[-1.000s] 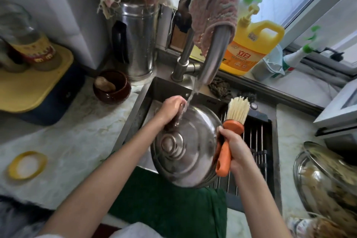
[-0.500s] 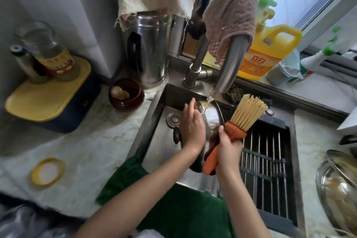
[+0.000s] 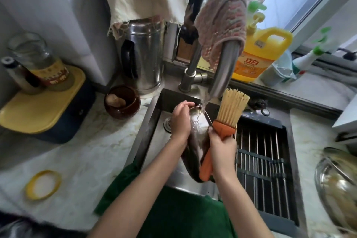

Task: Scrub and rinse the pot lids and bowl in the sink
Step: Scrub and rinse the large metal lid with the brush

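Observation:
A steel pot lid [image 3: 195,141] stands on edge in the sink [image 3: 150,120], seen almost edge-on between my hands. Water from the faucet [image 3: 224,71] runs onto its top rim. My left hand [image 3: 180,120] grips the lid's left face and upper edge. My right hand [image 3: 222,149] is closed around the orange handle of a scrub brush [image 3: 228,118], whose pale bristles point up beside the faucet spout; its fingers also rest against the lid's right side. A second lid [image 3: 336,181] lies on the counter at far right. No bowl is visible in the sink.
A black drying rack [image 3: 264,164] fills the sink's right half. A green towel [image 3: 173,212] hangs over the front edge. On the left counter sit a brown jar [image 3: 123,102], a steel kettle [image 3: 144,58] and a yellow ring [image 3: 43,184]. A detergent jug [image 3: 262,54] stands on the sill.
The lid went from facing me, knob side up, to standing edge-on under the water. My left hand shifted to its upper rim, and the view moved closer.

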